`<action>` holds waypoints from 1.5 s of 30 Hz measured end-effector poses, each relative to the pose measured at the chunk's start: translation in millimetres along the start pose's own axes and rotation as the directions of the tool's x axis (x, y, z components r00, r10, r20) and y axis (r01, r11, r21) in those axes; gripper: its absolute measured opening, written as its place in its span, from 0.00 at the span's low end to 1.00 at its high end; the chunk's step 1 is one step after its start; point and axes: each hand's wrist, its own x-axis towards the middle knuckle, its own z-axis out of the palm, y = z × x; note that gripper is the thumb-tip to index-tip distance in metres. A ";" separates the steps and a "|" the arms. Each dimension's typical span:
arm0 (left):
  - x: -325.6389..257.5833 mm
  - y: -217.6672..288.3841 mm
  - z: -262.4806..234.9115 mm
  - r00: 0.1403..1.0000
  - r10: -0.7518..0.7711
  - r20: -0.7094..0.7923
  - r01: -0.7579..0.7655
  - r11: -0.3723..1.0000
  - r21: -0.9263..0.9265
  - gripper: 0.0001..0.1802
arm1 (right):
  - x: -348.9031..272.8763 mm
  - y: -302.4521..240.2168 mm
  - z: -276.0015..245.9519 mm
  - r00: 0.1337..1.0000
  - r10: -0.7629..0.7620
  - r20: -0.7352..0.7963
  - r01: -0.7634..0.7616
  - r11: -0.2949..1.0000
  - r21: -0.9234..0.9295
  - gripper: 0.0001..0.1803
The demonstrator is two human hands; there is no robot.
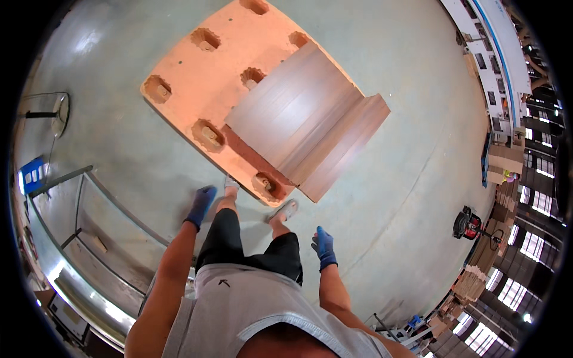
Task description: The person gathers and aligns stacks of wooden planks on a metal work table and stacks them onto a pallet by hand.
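Both of my hands wear blue gloves and hang apart at my sides. My left hand is close to the near left edge of an orange pallet, without touching it; it holds nothing I can see, its fingers extended and slightly blurred. On the right, my right hand is over the floor with its fingers loosely apart and nothing in them. Brown wood-look boards lie on the right part of the pallet. One board strip sticks out past the pallet's right edge.
My feet stand at the pallet's near corner. A metal-framed stand is at the left, with a blue-and-white object and a round-based pole beyond. Far right are a red-and-black machine, stacked cardboard and a long white machine.
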 end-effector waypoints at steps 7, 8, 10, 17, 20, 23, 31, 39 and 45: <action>-106.2 -43.3 -135.5 0.922 -0.279 -0.267 0.229 0.952 -0.203 0.11 | -36.4 1.5 56.5 0.839 -0.409 0.358 0.533 0.747 -0.397 0.19; -124.1 -53.8 -142.3 0.899 -0.328 -0.291 0.237 0.922 -0.307 0.09 | -43.8 -3.5 68.4 0.724 -0.550 0.416 0.686 0.636 -0.353 0.19; -145.2 -76.5 -152.3 0.896 -0.351 -0.273 0.252 0.906 -0.339 0.09 | -51.2 -22.8 96.3 0.622 -0.621 0.477 0.781 0.535 -0.322 0.19; -264.5 -214.2 -153.6 0.904 -0.346 -0.250 0.157 0.815 -0.558 0.08 | -79.2 -19.9 174.6 0.510 -0.543 0.667 0.783 0.615 -0.098 0.14; -311.7 -252.9 -134.7 0.879 0.249 -0.407 -0.073 0.913 0.401 0.12 | -77.2 1.2 176.2 0.652 -0.201 0.731 0.537 0.803 -0.258 0.12; -343.2 -224.8 -128.8 0.760 -0.520 -0.390 0.262 0.794 -0.548 0.10 | -73.0 27.7 167.3 0.609 -0.106 0.786 0.664 0.611 -0.432 0.12; -366.1 -253.7 -216.5 0.415 -0.382 -0.826 -0.255 0.822 -0.509 0.12 | -162.1 36.4 273.5 0.644 0.028 0.765 0.678 0.442 -0.587 0.11; -429.4 -153.8 -385.6 -0.249 -0.247 -0.936 -0.381 0.914 -0.140 0.13 | -258.6 16.8 477.6 0.407 0.081 0.910 0.897 0.151 -0.415 0.09; -490.5 -166.4 -433.4 -0.437 -0.196 -0.878 0.309 0.884 -0.351 0.29 | -406.1 113.0 693.8 0.251 0.185 0.950 0.959 0.085 -0.270 0.07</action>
